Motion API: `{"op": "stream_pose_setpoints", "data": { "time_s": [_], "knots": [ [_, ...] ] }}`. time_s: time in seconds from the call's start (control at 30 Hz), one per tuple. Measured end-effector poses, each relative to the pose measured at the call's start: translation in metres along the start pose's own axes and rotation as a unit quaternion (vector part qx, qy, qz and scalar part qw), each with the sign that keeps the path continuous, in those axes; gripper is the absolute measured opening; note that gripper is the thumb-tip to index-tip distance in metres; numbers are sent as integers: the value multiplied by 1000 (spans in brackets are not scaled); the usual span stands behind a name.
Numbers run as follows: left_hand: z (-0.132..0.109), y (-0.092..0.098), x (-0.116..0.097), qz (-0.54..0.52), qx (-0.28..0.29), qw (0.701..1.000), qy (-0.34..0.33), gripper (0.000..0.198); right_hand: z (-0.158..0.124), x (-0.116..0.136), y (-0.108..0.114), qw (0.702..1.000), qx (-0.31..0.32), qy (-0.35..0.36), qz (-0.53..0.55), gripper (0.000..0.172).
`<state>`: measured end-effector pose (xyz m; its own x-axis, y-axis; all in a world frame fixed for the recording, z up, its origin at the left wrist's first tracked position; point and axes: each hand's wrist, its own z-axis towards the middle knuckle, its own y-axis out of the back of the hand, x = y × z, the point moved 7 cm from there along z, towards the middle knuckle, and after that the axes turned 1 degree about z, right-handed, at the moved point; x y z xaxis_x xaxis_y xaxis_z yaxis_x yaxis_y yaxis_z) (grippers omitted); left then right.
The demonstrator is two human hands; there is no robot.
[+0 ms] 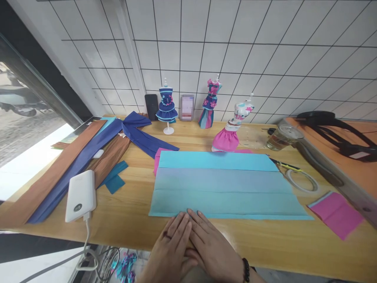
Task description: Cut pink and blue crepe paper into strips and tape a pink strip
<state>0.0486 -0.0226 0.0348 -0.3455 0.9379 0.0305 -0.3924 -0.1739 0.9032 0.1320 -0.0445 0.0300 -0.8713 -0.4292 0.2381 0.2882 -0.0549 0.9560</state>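
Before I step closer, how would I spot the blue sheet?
On the wooden table, find the left hand and right hand, side by side. They reach the near edge of the sheet. It is wide and light blue, unlike the small pink piece to its right.

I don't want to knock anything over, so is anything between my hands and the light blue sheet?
Nothing visible: the fingertips of your left hand and right hand are at the near edge of the light blue sheet. The pink-skirted dress form stands by its far edge, not between them.
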Motion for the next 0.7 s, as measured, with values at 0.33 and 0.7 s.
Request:
{"op": "stream_pose_setpoints", "data": {
  "time_s": [0.33,0.7],
  "knots": [
    [-20,-7,16,57,24,997,44,69,-1,-1,-3,1000,3,-3,-24,54],
    [-44,4,46,93,30,990,105,77,-3,-1,-4,1000,-2,-3,-11,48]
  ]
}}
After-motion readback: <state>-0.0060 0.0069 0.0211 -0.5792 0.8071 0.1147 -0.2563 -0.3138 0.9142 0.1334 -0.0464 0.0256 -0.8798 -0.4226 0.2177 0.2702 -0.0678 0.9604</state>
